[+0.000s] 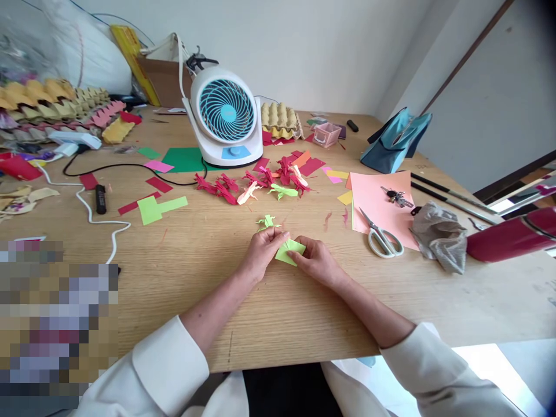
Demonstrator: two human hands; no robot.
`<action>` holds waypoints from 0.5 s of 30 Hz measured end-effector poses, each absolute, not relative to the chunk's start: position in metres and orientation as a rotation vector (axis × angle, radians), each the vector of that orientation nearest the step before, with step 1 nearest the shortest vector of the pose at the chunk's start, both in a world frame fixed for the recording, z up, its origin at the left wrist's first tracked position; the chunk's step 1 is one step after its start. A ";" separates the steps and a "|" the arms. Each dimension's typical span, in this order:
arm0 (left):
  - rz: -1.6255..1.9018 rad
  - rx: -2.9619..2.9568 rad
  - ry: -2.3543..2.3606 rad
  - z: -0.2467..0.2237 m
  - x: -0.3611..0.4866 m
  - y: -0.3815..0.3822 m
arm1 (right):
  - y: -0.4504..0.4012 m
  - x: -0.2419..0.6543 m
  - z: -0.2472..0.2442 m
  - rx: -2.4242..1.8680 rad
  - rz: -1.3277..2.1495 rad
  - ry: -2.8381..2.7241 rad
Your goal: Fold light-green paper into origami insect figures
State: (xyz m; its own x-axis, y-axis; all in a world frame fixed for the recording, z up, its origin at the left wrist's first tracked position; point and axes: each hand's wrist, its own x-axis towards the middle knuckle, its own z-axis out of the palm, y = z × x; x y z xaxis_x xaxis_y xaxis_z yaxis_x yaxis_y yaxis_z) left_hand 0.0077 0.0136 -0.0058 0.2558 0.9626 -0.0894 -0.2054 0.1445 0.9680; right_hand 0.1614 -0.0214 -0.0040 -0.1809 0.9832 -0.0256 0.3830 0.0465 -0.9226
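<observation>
Between my two hands is a small piece of light green paper (288, 252) with a crease in it. My left hand (262, 250) pinches its left edge, thumb on top. On the other side, my right hand (319, 259) grips the right edge between thumb and fingers. A folded light green paper figure (268, 222) lies just beyond my left fingers. Farther back sit several red folded paper figures (226, 186), a pale one (249, 193) and another green one (283, 191).
A white fan (226, 113) stands behind the figures. To the right lie scissors (381, 234), keys (397, 197) on pink paper (377, 200), a grey cloth (439, 236) and a red bottle (512, 234). Green paper strips (152, 209) and a white cable (96, 222) are at left.
</observation>
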 end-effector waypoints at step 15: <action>1.032 1.268 0.858 -0.007 0.005 0.017 | -0.016 0.163 -0.015 -1.271 1.165 -1.474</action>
State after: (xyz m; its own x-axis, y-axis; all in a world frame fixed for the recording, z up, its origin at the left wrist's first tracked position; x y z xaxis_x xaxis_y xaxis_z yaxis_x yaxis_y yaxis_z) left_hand 0.0047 0.0170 -0.0072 0.3277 0.9439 0.0413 -0.1315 0.0022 0.9913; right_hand 0.1632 -0.0163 -0.0148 -0.1265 0.9916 0.0250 0.2043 0.0507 -0.9776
